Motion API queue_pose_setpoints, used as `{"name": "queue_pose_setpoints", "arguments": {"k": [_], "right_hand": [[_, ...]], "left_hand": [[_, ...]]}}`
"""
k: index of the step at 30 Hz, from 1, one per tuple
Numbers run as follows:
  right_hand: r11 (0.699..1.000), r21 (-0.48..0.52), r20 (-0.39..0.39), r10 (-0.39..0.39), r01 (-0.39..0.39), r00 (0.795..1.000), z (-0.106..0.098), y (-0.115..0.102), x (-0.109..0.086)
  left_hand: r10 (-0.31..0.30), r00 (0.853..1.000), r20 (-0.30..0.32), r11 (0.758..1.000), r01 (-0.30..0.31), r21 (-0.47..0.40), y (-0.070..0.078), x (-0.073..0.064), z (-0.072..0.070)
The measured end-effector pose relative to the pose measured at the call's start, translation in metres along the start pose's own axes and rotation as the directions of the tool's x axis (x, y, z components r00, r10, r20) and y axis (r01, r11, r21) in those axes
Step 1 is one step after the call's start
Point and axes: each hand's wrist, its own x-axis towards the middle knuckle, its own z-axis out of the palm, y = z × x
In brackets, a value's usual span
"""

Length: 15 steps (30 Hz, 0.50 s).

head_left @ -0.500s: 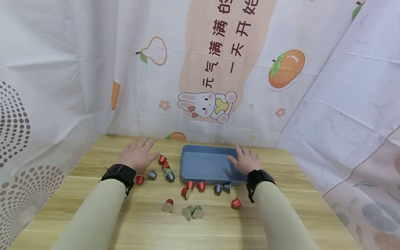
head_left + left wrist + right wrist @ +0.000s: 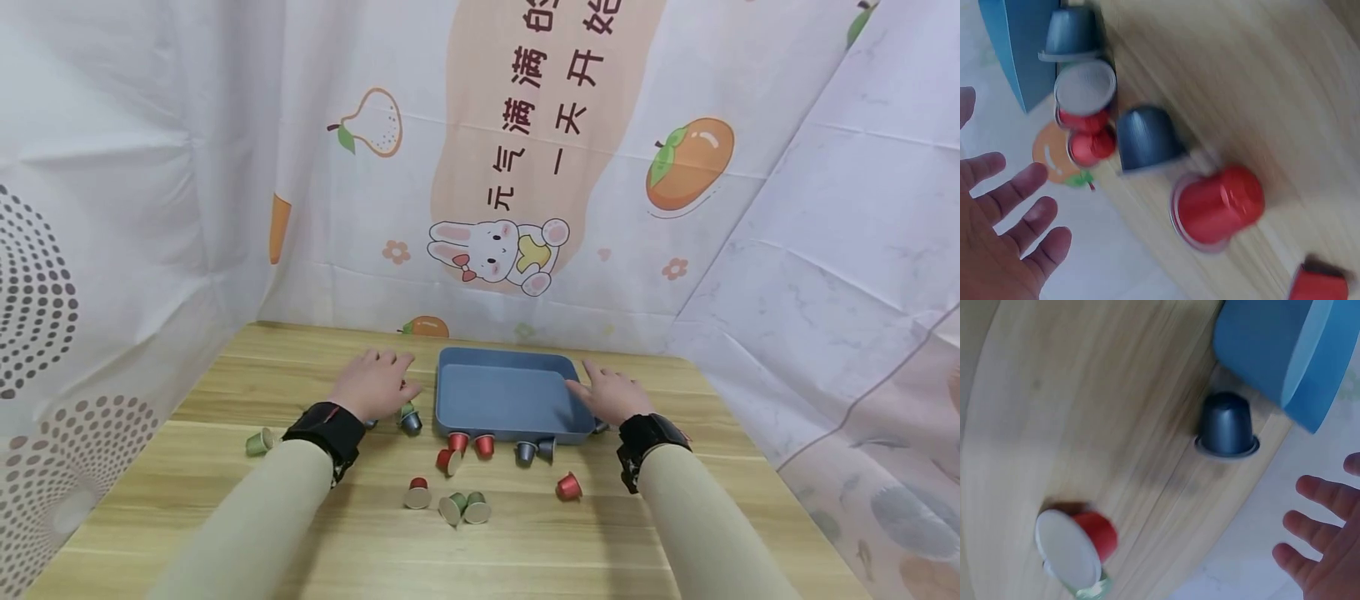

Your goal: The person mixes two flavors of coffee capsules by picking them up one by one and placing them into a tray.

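My left hand hovers with fingers spread over the coffee capsules left of the blue tray, partly hiding them. In the left wrist view, a dark blue capsule and a red capsule lie apart from the fingers, and nothing is in the palm. My right hand reaches over the tray's right edge, its fingers extended and holding nothing. Another dark capsule stands close beside the tray in the right wrist view. Farther off, a red capsule lies tipped with its pale lid showing.
Red capsules and dark capsules sit along the tray's front wall. Nearer are two green capsules, a red-and-pale one and a lone red one. A green capsule lies far left. A printed curtain hangs behind the table.
My left hand has moved right toward the tray, uncovering the far-left green capsule. My right hand has shifted right and slightly down. The red capsule with the pale lid has shifted right.
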Motion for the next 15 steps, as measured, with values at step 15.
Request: {"name": "queue_pose_setpoints", "arguments": {"k": [15], "right_hand": [[0.998,0.032,0.045,-0.058,0.056,0.997,0.000,0.042,-0.020]], "left_hand": [[-0.049,0.998,0.035,0.999,0.049,0.010,0.036,0.004,0.030]]}}
